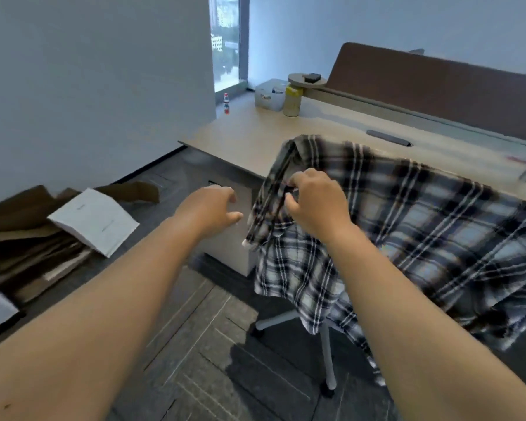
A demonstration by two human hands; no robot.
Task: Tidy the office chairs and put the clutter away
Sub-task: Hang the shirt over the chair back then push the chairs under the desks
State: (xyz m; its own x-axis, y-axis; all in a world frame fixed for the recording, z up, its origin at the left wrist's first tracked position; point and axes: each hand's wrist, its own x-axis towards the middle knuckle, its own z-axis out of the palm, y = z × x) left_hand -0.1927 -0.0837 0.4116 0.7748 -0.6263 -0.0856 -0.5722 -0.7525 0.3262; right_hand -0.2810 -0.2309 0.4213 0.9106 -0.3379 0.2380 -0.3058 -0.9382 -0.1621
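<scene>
A black, white and blue plaid shirt (422,214) is draped over an office chair, hiding the seat and back; only the chair's grey legs (327,354) and castors show beneath it. My right hand (315,205) pinches the shirt's fabric near the collar at its left side. My left hand (213,211) hovers just left of the shirt with fingers spread, holding nothing and not touching the cloth.
A light wooden desk (255,135) stands behind the chair with a brown divider panel (438,86), a yellow canister (292,100), a white box (269,94) and a dark pen tray (387,138). Flattened cardboard and white paper (94,220) lie on the floor left. A small bottle (226,103) stands by the window.
</scene>
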